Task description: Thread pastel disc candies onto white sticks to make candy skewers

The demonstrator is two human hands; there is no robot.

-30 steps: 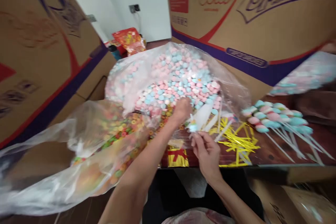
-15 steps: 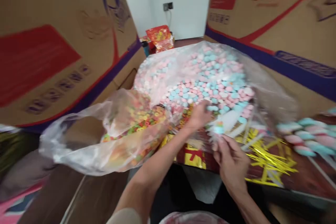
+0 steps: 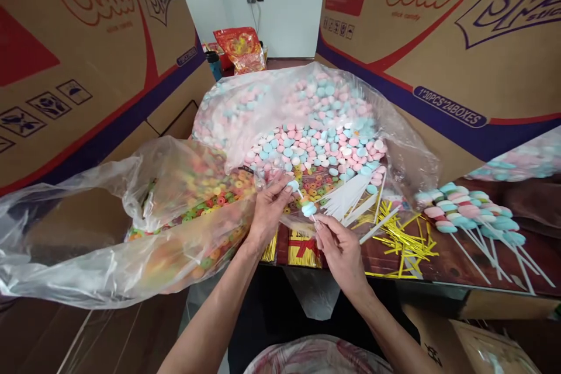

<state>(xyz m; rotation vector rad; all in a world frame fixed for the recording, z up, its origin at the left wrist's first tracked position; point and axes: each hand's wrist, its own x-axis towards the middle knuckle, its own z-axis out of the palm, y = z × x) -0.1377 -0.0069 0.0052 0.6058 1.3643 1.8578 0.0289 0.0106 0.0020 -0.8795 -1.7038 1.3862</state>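
Note:
Between finger and thumb of my right hand [image 3: 339, 248] is a white stick carrying a pale blue marshmallow [image 3: 309, 209] with an orange-yellow ring candy on top. My left hand [image 3: 270, 207] pinches a light blue marshmallow [image 3: 293, 186] close to the stick's upper end. Whether the stick enters that piece is hard to make out. Behind both hands, a clear plastic bag spills pink, blue and white marshmallows [image 3: 307, 146]. Colourful ring candies [image 3: 313, 181] lie just past my fingers, and more fill the open bag [image 3: 188, 216] on the left.
White sticks [image 3: 346, 196] and gold twist ties [image 3: 405, 239] lie right of my hands. Finished-looking marshmallow skewers [image 3: 477, 213] are piled at the far right. Large cardboard boxes [image 3: 394, 41] wall in both sides. A red snack packet [image 3: 241, 49] stands at the back.
My left hand has come back from the marshmallow heap, bringing a light blue piece to the stick. My right hand still holds the stick. The view has shifted to the right.

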